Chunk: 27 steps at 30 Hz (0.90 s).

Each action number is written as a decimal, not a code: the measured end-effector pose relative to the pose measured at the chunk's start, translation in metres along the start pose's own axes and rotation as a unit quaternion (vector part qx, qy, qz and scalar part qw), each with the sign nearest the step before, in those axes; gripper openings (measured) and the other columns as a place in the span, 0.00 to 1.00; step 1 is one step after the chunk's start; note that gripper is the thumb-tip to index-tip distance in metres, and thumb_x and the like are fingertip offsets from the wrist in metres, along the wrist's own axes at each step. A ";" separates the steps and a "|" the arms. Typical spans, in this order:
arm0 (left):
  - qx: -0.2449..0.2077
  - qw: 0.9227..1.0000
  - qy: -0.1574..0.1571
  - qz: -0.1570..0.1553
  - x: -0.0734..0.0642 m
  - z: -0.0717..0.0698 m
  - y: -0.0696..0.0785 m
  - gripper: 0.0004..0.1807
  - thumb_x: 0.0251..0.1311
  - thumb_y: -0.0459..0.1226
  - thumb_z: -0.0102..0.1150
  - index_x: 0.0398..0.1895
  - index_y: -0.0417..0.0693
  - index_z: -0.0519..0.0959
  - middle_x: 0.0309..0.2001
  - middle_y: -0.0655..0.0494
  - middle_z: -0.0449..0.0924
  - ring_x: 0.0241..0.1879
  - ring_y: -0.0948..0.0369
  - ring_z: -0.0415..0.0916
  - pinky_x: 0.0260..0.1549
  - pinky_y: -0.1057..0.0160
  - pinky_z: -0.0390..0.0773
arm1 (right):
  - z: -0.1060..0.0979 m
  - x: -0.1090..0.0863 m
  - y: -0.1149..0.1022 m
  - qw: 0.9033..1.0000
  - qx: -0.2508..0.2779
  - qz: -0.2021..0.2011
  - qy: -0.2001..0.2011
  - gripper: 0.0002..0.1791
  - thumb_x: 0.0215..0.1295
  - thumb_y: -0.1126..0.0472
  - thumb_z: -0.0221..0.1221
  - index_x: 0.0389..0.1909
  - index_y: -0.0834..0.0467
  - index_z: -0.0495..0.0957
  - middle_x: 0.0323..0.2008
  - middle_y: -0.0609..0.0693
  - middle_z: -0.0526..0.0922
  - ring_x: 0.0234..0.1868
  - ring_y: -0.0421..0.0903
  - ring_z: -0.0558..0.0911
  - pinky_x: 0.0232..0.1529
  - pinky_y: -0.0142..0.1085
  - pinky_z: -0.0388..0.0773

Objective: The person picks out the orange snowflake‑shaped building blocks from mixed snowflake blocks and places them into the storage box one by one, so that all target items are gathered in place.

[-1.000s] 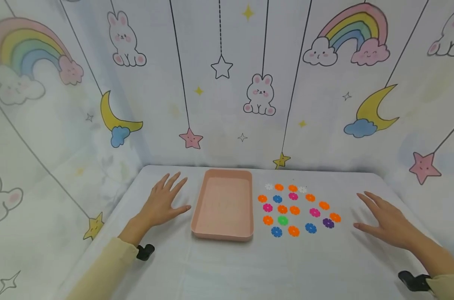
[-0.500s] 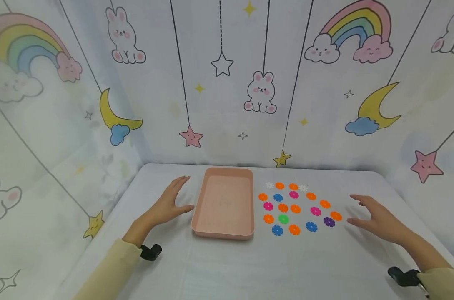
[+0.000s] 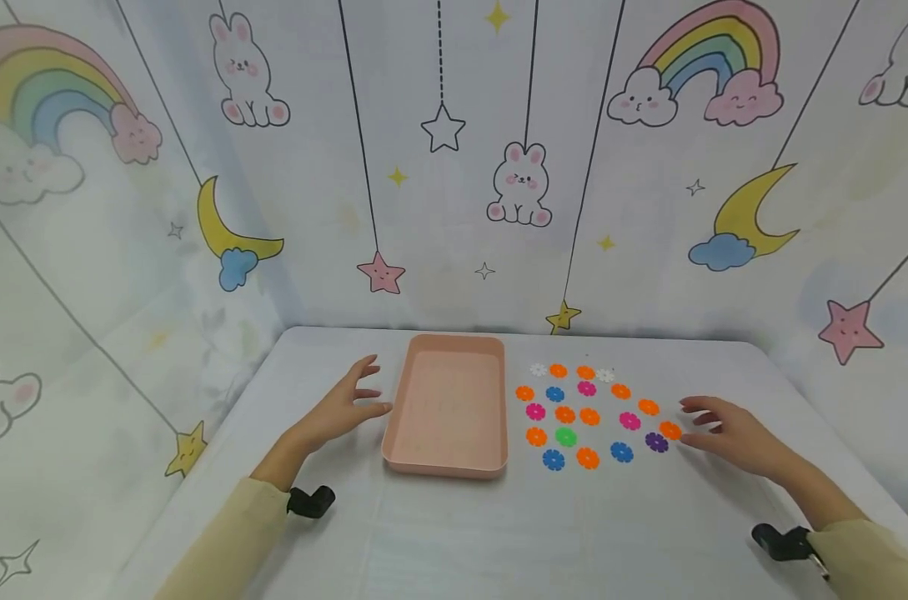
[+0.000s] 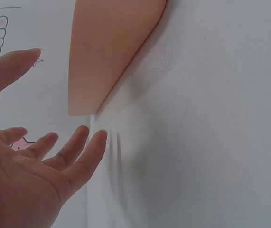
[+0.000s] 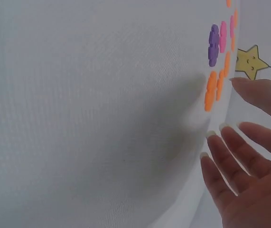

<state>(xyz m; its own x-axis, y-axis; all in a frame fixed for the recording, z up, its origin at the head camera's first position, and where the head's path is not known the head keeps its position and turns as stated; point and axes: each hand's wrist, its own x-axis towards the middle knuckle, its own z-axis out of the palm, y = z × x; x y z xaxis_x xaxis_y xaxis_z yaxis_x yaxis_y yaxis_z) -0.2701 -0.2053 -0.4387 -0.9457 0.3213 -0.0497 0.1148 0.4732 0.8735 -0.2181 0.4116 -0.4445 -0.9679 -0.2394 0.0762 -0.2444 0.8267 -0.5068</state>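
Observation:
A shallow pink tray (image 3: 448,408) lies on the white tabletop, its inside bare. My left hand (image 3: 339,408) hovers at the tray's left side with fingers spread and loosely bent, the thumb tip right at the rim; in the left wrist view the palm and fingers hold nothing, and the tray's wall (image 4: 107,57) rises ahead. To the tray's right lie several flat, notched flower-shaped discs, among them a green disc (image 3: 566,437), a purple disc (image 3: 657,442) and an orange disc (image 3: 670,431). My right hand (image 3: 742,433), relaxed and holding nothing, has its fingertips close beside that orange disc.
A white cloth covers the table (image 3: 438,542). Behind it and on both sides hangs a fabric backdrop (image 3: 649,292) printed with rabbits, rainbows and moons. A black wrist device (image 3: 313,502) sits below the left hand, another device (image 3: 780,542) below the right.
My right hand has moved left toward the discs, its fingers bending a little. My left hand has edged right toward the tray, its spread fingers drawing in. Tray and discs stay in place.

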 end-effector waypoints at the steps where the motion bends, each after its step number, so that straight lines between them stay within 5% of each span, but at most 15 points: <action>1: -0.009 1.000 -0.004 -0.006 0.000 0.001 -0.001 0.50 0.67 0.44 0.67 0.83 0.60 0.44 0.81 0.48 0.50 0.71 0.44 0.66 0.65 0.37 0.70 | 0.000 0.001 -0.001 1.000 0.003 0.000 0.000 0.32 0.65 0.58 0.69 0.65 0.69 0.71 0.58 0.68 0.78 0.52 0.62 0.81 0.41 0.26 0.81; 13: -0.068 0.997 -0.032 -0.029 0.007 0.010 -0.008 0.42 0.72 0.38 0.60 0.82 0.44 0.48 0.79 0.39 0.52 0.67 0.44 0.70 0.56 0.53 0.83 | 0.003 0.012 -0.003 0.999 0.003 0.026 -0.022 0.26 0.63 0.62 0.69 0.57 0.72 0.76 0.50 0.65 0.82 0.47 0.59 0.82 0.43 0.46 0.87; 21: -0.100 0.994 -0.044 -0.032 0.009 0.013 -0.012 0.33 0.76 0.35 0.52 0.77 0.31 0.54 0.74 0.33 0.60 0.66 0.40 0.71 0.56 0.52 0.83 | 0.004 0.014 -0.003 0.998 0.011 0.039 -0.041 0.20 0.63 0.62 0.69 0.51 0.70 0.79 0.44 0.56 0.83 0.45 0.52 0.79 0.38 0.30 0.80; 27: -0.131 0.989 -0.054 -0.034 0.010 0.014 -0.014 0.29 0.76 0.33 0.52 0.74 0.27 0.59 0.70 0.32 0.65 0.62 0.43 0.76 0.57 0.52 0.82 | 0.003 0.017 -0.005 0.997 0.013 0.054 -0.051 0.18 0.63 0.62 0.68 0.49 0.69 0.80 0.42 0.55 0.82 0.43 0.51 0.78 0.36 0.31 0.80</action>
<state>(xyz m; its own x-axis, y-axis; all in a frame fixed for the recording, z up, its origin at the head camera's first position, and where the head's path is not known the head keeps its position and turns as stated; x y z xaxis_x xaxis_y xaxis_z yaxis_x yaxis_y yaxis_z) -0.2767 -0.1975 -0.4576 -0.9091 0.3882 -0.1512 -0.0433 0.2728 0.9611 -0.2328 0.4022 -0.4438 -0.9772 -0.2015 -0.0673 -0.1362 0.8371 -0.5298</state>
